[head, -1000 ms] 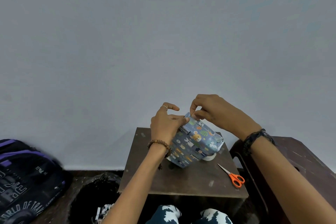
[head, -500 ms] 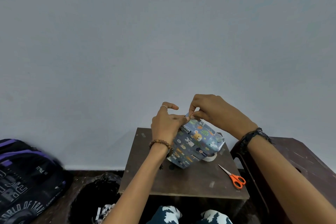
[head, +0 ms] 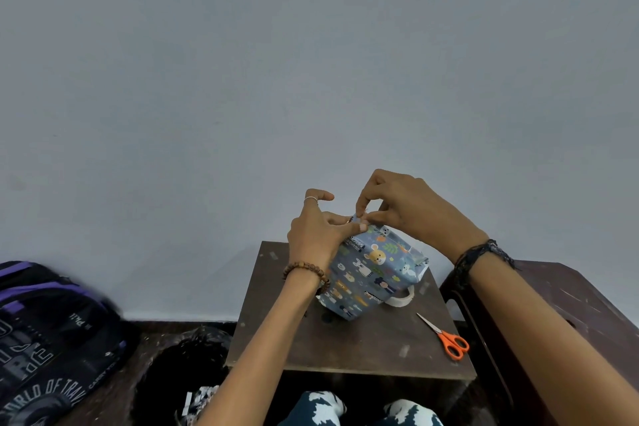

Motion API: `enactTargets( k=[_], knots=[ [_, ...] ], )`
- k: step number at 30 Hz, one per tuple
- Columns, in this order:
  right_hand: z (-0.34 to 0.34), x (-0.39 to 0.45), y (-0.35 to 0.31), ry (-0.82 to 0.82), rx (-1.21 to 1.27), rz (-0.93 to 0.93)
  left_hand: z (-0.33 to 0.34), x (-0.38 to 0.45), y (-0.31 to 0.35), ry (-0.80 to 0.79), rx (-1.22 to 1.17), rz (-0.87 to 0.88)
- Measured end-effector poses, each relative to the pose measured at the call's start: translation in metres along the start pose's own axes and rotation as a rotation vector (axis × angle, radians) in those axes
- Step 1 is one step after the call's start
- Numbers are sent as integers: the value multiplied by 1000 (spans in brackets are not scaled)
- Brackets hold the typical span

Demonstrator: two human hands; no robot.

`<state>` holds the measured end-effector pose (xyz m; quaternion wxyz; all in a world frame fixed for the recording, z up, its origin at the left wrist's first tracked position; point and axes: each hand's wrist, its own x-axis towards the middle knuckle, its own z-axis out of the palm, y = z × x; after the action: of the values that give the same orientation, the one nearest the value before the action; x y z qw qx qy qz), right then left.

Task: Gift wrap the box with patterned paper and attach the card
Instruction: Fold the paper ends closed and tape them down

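A box wrapped in blue paper with cartoon animals (head: 371, 273) stands tilted on a small brown table (head: 345, 346). My left hand (head: 320, 235) grips the box's upper left side, thumb pressing the paper at the top corner. My right hand (head: 404, 207) hovers over the same top corner and pinches the paper fold there between thumb and fingertips. The far end of the box is hidden behind both hands. No card is in view.
A white tape roll (head: 401, 297) lies behind the box's lower right edge. Orange-handled scissors (head: 447, 339) lie at the table's right. A dark wooden stool (head: 570, 315) stands to the right, a black bin bag (head: 186, 360) and a backpack (head: 45, 339) to the left.
My right hand's fingers have shifted slightly at the top corner, still pinching the fold. The box and my left hand have hardly moved.
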<state>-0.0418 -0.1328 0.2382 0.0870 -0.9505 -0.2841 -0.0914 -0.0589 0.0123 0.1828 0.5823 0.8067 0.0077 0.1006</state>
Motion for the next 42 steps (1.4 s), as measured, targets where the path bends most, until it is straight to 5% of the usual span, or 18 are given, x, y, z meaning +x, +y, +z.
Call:
enactTargets(
  k=[14,27,42],
  knots=[
    [-2,16,20,-334,776,276,2,-9,10,-47,131,37],
    [32,9,15,-250,1361,480,3,-10,4,-89,39,20],
    [47,7,-5,-81,1129,609,5,-14,4,-88,6,-30]
  ],
)
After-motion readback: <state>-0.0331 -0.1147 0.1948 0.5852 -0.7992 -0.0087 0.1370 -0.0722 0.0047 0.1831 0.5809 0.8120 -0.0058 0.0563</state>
